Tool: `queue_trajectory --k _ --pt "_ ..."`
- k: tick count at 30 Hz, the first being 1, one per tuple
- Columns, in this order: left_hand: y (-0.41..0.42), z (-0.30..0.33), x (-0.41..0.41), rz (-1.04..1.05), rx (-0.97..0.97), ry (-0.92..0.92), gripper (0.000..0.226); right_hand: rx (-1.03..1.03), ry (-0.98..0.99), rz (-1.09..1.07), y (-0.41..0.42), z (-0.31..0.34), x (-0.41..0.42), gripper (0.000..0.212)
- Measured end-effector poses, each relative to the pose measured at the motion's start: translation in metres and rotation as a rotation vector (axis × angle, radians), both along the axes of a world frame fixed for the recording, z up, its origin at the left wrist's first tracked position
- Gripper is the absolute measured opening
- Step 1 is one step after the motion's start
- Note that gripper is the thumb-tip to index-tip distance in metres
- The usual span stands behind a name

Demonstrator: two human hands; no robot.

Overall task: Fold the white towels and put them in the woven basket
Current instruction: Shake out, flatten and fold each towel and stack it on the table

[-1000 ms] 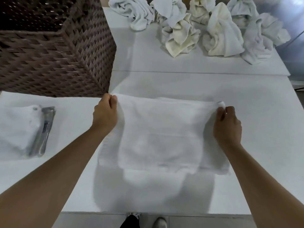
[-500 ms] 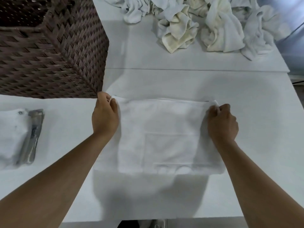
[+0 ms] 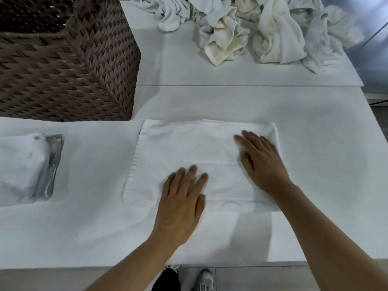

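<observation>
White terry lies flat under both palms: the folded towel (image 3: 189, 156) sits on the counter (image 3: 315, 143) straight in front of the person, and both hands press on it. Nearest, the left hand (image 3: 180, 203) rests over the near edge, fingers (image 3: 192, 173) straight, a little spread and pointing away, gripping nothing. Just beyond and to its right, the right hand (image 3: 262, 162) lies flat over the right end of the cloth, fingers (image 3: 247, 141) stretched out and close together, also holding nothing. Both look to be smoothing the layers down

To my eye this cloth is light, soft and floppy; it will sag and open its layers if lifted by one corner. A further fold seems likely, and the short right edge beside the right fingers looks the place to pinch, both layers together. For carrying, I would slide a flat hand under each short end

Well out to the left of the left fingers, another white bundle (image 3: 21, 166) lies with a grey strip (image 3: 51, 164) against it; what that strip is I cannot tell. Beyond the left fingers stands the woven basket (image 3: 69, 70), brown, its corner near the towel's far left corner. Farthest off, past the right fingers, the crumpled towels (image 3: 252, 32) are heaped, still unfolded
</observation>
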State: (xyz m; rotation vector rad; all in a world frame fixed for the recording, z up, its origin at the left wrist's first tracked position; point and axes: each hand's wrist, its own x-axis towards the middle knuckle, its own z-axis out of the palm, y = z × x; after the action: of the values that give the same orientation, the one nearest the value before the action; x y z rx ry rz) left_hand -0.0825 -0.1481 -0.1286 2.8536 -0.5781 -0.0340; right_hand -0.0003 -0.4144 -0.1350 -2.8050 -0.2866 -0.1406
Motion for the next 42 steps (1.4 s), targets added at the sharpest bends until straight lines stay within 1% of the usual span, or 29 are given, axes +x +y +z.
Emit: queue_trajectory --k 5,7,10,13,16,18,20,22,24,26,27,29,30,32,34,37,39,42 --pt "-0.004 0.01 0.009 0.043 0.017 0.033 0.051 0.021 0.004 -0.133 0.0 -0.003 -0.034 0.05" --pt "-0.007 0.012 0.014 0.055 0.059 0.015 0.051 0.028 -0.012 -0.23 0.007 -0.002 -0.055 0.049" --pt "-0.01 0.006 0.018 0.064 0.115 0.001 0.05 -0.05 -0.006 -0.385 0.022 0.0 -0.093 0.048" --pt "-0.011 -0.002 0.022 0.093 0.126 -0.062 0.046 -0.067 -0.023 -0.46 0.037 0.002 -0.132 0.042" --pt "-0.008 -0.008 0.025 0.069 0.092 -0.107 0.047 -0.041 -0.053 -0.464 0.051 0.004 -0.166 0.032" --pt "-0.008 -0.007 0.022 0.046 0.078 -0.122 0.053 -0.032 -0.049 -0.462 0.058 0.003 -0.181 0.031" --pt "-0.009 -0.001 0.012 0.044 0.056 -0.16 0.054 -0.019 -0.044 -0.473 0.062 0.002 -0.19 0.031" --pt "-0.01 0.006 -0.008 0.009 0.0 -0.184 0.047 -0.006 -0.053 -0.48 0.063 0.002 -0.193 0.03" --pt "-0.007 0.013 -0.039 -0.079 -0.047 -0.162 0.043 0.015 -0.064 -0.478 0.063 0.002 -0.193 0.029" --pt "0.0 0.016 -0.073 -0.145 -0.071 -0.115 0.049 0.026 -0.059 -0.475 0.062 0.001 -0.192 0.029" --pt "0.005 0.014 -0.087 -0.18 -0.057 -0.083 0.056 0.027 -0.056 -0.477 0.062 0.0 -0.192 0.029" --pt "0.017 0.007 -0.106 -0.258 0.043 -0.007 0.073 0.029 -0.052 -0.479 0.061 -0.001 -0.193 0.03" --pt "0.022 0.004 -0.11 -0.29 0.091 0.015 0.078 0.035 -0.051 -0.478 0.061 -0.001 -0.193 0.03" --pt "0.028 0.0 -0.108 -0.324 0.118 0.01 0.078 0.067 -0.047 -0.463 0.06 0.001 -0.194 0.03" --pt "0.03 -0.001 -0.106 -0.334 0.076 0.002 0.073 0.132 -0.027 -0.432 0.054 0.003 -0.197 0.031" --pt "0.03 0.005 -0.11 -0.311 -0.07 0.015 0.056 0.242 0.042 -0.395 0.044 0.006 -0.207 0.036" --pt "0.027 0.014 -0.114 -0.193 -0.216 0.067 0.044 0.322 0.109 -0.383 0.038 0.013 -0.216 0.036" --pt "0.022 0.039 -0.113 0.098 -0.416 0.219 0.03 0.427 0.21 -0.36 0.029 0.027 -0.228 0.036"
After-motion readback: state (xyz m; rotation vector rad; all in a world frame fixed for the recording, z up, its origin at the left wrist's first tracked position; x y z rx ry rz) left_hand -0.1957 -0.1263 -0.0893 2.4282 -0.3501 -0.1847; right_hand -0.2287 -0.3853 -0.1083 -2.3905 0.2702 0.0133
